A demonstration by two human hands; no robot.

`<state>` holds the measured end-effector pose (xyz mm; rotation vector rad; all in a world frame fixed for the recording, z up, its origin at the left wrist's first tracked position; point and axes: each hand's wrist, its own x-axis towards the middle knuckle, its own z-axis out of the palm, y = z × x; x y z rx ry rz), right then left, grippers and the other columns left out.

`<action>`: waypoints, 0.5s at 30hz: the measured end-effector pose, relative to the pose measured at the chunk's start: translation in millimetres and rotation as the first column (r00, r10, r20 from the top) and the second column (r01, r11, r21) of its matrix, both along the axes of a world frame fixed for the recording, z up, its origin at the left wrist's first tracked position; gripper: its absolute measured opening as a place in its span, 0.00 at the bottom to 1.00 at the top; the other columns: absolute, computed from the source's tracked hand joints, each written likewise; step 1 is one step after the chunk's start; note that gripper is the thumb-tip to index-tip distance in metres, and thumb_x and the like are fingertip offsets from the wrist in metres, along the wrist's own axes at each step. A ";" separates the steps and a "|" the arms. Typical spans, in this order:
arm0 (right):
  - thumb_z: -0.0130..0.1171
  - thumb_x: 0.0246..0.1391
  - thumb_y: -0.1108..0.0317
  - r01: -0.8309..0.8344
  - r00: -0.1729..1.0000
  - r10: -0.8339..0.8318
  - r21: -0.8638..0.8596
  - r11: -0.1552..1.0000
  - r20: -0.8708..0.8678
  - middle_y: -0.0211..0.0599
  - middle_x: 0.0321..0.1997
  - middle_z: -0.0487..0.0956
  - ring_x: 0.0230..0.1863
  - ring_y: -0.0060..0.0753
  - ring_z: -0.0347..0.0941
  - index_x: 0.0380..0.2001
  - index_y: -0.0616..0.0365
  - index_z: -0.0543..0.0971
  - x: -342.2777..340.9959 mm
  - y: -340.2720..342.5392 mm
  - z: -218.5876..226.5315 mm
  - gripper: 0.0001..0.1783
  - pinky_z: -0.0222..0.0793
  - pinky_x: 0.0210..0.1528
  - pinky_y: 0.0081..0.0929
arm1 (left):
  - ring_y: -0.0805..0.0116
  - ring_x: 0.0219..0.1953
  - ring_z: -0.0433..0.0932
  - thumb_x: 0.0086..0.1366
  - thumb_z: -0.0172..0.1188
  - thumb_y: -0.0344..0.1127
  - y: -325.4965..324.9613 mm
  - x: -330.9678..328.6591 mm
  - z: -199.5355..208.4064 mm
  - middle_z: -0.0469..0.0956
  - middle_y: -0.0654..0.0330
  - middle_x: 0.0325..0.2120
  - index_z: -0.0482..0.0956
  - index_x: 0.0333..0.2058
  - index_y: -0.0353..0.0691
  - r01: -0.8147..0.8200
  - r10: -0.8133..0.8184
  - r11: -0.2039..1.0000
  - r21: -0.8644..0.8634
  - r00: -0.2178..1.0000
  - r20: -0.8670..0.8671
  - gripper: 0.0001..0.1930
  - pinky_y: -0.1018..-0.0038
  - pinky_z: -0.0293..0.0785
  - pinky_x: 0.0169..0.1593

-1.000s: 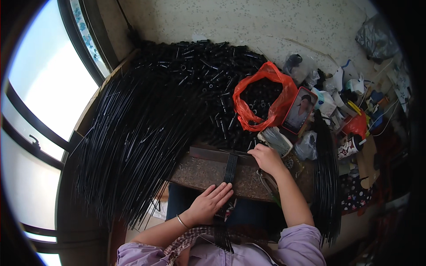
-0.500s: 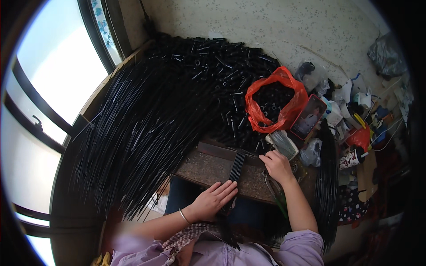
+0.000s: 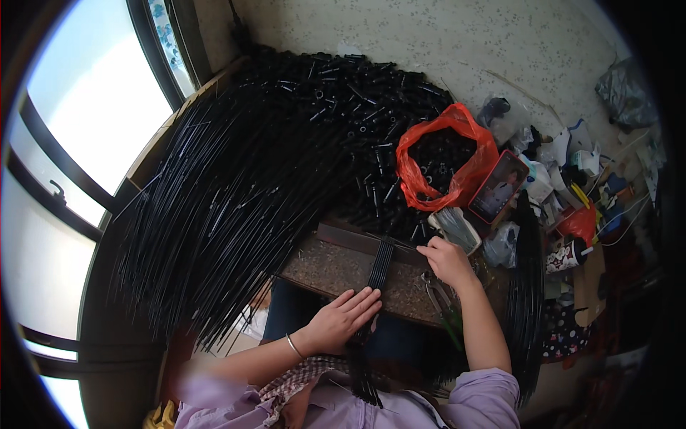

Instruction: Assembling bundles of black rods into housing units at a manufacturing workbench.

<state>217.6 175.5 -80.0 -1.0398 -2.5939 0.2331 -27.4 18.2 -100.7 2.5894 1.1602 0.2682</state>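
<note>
A row of thin black rods [image 3: 382, 263] lies side by side across the worn brown work board [image 3: 321, 270], with the far ends at a dark metal bar [image 3: 346, 236]. My left hand [image 3: 343, 317] lies flat over the rods at the board's near edge, fingers stretched out. Below that hand, the near ends hang over my lap. My right hand [image 3: 449, 262] is closed in a pinch on a thin, rod-like metal tool [image 3: 397, 244], which crosses the far end of the row. The fingers partly hide its grip end. Pliers with green handles [image 3: 436, 292] lie beside my right wrist.
A large heap of long black rods [image 3: 214, 222] fills the left. Behind it are piled short black tubular parts [image 3: 343, 93]. An open red plastic bag [image 3: 411, 189] holds small black pieces, beside a propped phone [image 3: 499, 187]. Clutter and a patterned cup [image 3: 564, 256] stand right.
The thin tool in my right hand lies at a slightly different place over the rods. The rods' near ends hang more spread over my lap. My left hand stays nearly still.
</note>
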 end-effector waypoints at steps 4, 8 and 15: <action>0.55 0.42 0.78 0.021 1.000 -0.021 0.043 0.999 0.003 0.35 0.27 0.72 0.29 0.38 0.72 0.32 0.53 0.80 -6.3 2.2 -7.3 0.12 0.69 0.32 0.32 | 0.59 0.65 0.48 0.41 0.61 0.37 1.8 1.0 -3.8 0.49 0.49 0.62 0.52 0.59 0.34 -0.004 0.005 0.999 0.038 1.000 -0.027 0.45 0.63 0.47 0.63; 0.54 0.42 0.77 0.015 1.000 -0.014 0.056 0.998 -0.022 0.35 0.27 0.72 0.29 0.39 0.72 0.33 0.53 0.80 -10.5 14.2 -6.3 0.12 0.69 0.32 0.32 | 0.60 0.65 0.46 0.44 0.55 0.33 3.1 0.8 0.8 0.49 0.50 0.62 0.50 0.60 0.33 -0.006 0.007 0.999 -0.038 1.000 0.029 0.42 0.63 0.43 0.64; 0.54 0.45 0.75 -0.005 0.995 -0.022 -0.265 0.964 -0.097 0.38 0.29 0.75 0.32 0.42 0.72 0.32 0.56 0.80 -23.5 11.9 1.7 0.10 0.69 0.35 0.32 | 0.59 0.66 0.45 0.42 0.58 0.34 -1.4 -0.1 4.9 0.48 0.50 0.62 0.50 0.60 0.34 0.005 -0.006 1.000 -0.011 0.998 -0.067 0.44 0.64 0.43 0.64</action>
